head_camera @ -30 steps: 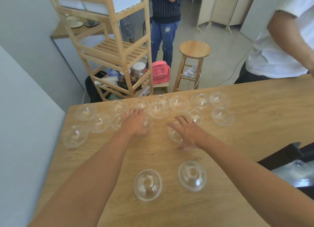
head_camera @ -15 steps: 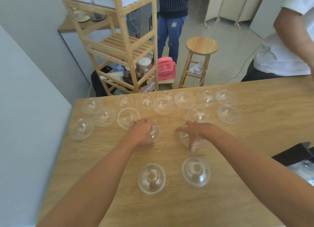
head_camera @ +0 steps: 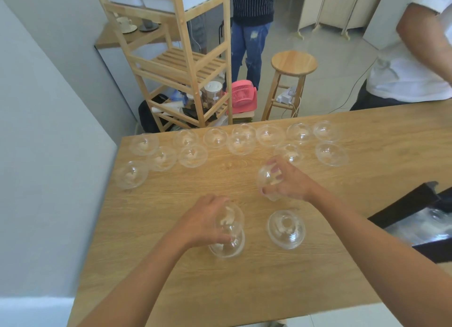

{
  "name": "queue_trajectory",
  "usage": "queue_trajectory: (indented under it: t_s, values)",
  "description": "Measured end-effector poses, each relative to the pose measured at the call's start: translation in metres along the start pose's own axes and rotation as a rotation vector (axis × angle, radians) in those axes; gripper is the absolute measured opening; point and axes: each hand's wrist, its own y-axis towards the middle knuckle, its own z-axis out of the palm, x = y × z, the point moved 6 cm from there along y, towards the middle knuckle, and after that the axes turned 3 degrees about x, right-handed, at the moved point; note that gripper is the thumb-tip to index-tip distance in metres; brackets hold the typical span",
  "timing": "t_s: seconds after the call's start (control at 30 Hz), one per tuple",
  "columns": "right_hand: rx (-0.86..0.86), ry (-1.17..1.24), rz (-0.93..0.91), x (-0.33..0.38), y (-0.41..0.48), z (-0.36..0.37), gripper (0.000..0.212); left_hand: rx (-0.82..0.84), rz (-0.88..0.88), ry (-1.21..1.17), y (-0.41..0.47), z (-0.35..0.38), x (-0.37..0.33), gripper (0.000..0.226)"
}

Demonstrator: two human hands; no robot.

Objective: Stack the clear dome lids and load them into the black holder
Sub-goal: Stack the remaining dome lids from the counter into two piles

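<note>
The left hand point(head_camera: 205, 222) has its fingers curled round a clear dome lid point(head_camera: 231, 215), held just over a second lid point(head_camera: 228, 247) that sits on the desk point(head_camera: 171, 265) (if the two touch, I cannot tell). The right hand point(head_camera: 292, 183) grips a third lid point(head_camera: 267, 177), tilted, w/ fingers round it. A fourth lid point(head_camera: 286, 230) stands btw. the arms, the other lids point(head_camera: 242, 144) lie along the far edge, and the black holder point(head_camera: 413, 204) is at the desk's right edge.
</note>
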Motion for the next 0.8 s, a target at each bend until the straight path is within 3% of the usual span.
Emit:
queue_trajectory:
  t_s: [0.23,0.37,0.67,0.8]
  values:
    - [-0.194,0.249,-0.067,-0.007,-0.041,0.003,0.075,-0.039,-0.027,0.079,-0.015,0.036,0.005,0.103]
    - [-0.239,0.199,-0.181,-0.003,-0.063,0.008,0.080,-0.049,-0.035,0.098,-0.015,0.046,0.009,0.099]
    - [-0.346,0.281,-0.146,-0.036,-0.091,0.016,0.079,-0.037,-0.029,0.107,-0.012,0.050,0.011,0.099]
    - [-0.332,0.198,-0.177,-0.052,-0.102,0.033,0.080,-0.027,-0.034,0.121,-0.012,0.050,0.011,0.098]
